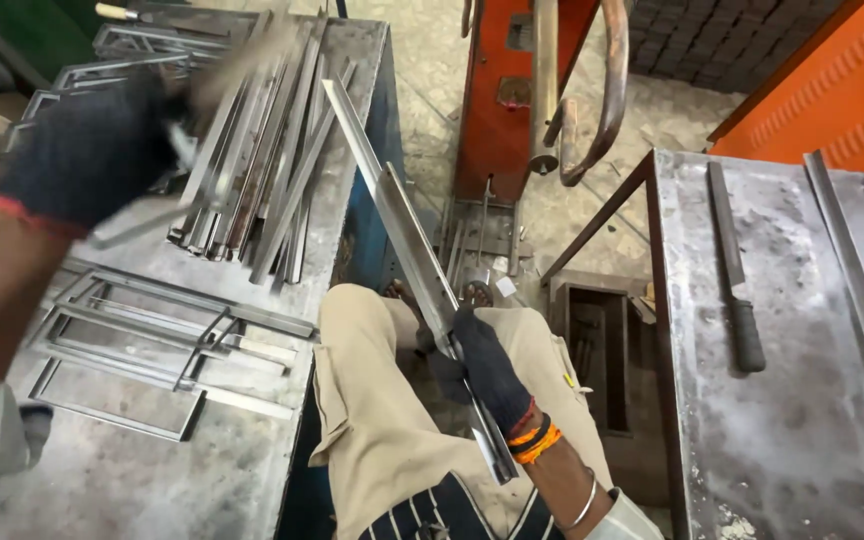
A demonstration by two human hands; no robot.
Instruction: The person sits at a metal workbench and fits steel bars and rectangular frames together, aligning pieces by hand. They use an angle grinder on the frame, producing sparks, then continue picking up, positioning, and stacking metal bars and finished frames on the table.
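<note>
- Steel is what the scene is made of: a long grey flat steel bar (404, 245) is gripped near its lower end by the right hand (482, 368), which is closed round it in a dark knitted glove; the bar slants up and away over the person's lap toward the edge of the left worktop (152, 480).
- Over the far part of that worktop the left hand (87, 150), also gloved, is held above a heap of loose grey steel strips and angle pieces (252, 170); a thin strip appears to be clutched in it, but motion blur prevents a firm reading of the grip.
- Nearer on the same worktop, several welded rectangular steel frames (142, 345) are laid flat, overlapping one another; judged from these, some pieces are already joined, while the heap of loose lengths is not yet used up.
- On the grey metal worktop to the right (802, 430), a long metal file with a dark handle (734, 270) lies untouched, well apart from both hands.
- Between the worktops an orange machine with a curved bar (512, 90) is seen standing on the floor.
- Hidden or unclear: the left fingers are blurred, the bar's lower tip is covered by the right wrist, the left worktop's near corner is cut off by a sleeve, and the contents of the dark box beside the knee cannot be made out.
</note>
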